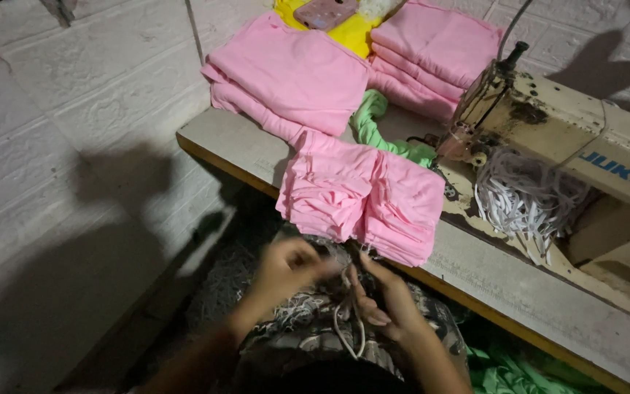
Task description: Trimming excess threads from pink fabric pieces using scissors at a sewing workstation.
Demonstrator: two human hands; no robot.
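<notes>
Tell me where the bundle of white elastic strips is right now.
In the head view, the white elastic bundle lies right of centre on the sewing machine bed, just right of the folded pink cloth stack.

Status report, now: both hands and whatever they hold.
Left hand and right hand together at lap, fingers pinching thin white elastic strip. Pink fabric stack overhangs table edge just above. Nothing between hands.

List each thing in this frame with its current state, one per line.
Left hand: closed, pinching white elastic.
Right hand: gripping white elastic strip, which hangs looped.
Pink fabric pile: folded, overhanging table edge.
Sewing machine: unattended; elastic bundle draped on it.
Green cloth: crumpled.
</notes>
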